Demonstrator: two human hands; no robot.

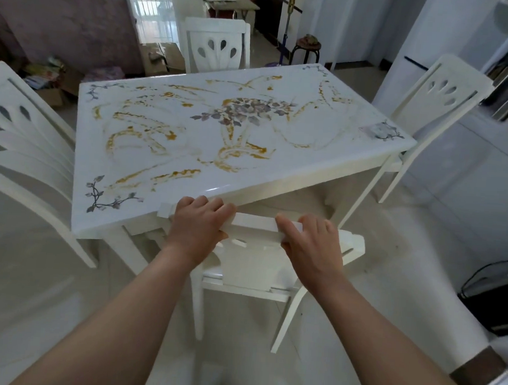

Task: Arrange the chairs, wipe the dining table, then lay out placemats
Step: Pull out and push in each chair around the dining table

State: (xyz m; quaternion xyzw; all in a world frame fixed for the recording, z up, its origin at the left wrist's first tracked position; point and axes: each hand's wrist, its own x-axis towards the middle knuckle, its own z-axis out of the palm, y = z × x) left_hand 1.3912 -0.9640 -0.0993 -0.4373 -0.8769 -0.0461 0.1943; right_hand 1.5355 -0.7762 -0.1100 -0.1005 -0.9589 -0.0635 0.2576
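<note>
The step in hand looks to be the first one: squaring the near chair [250,267] to the counter [190,145]. Both hands grip its top rail [256,224]. The left hand [197,227] curls over the rail from above with the thumb against the near face, and the right hand [309,244] wraps it likewise further along, so the chair is held at two spots apart. To do this well, I would turn the chair until the rail, now at an angle to the counter's near edge, runs parallel with it. I would lift slightly rather than scrape the legs over the pale floor [394,232], and stop short of knocking the rim, which the rail's left end already sits just beside. The chair is white painted wood with slot cut-outs in its back, and it stands at the counter's near side, its seat mostly hidden. The counter top is glossy white, printed with a purple flower spray and gold scrolls. No cloth or placemat is in view, so wiping and laying look yet to come.
</note>
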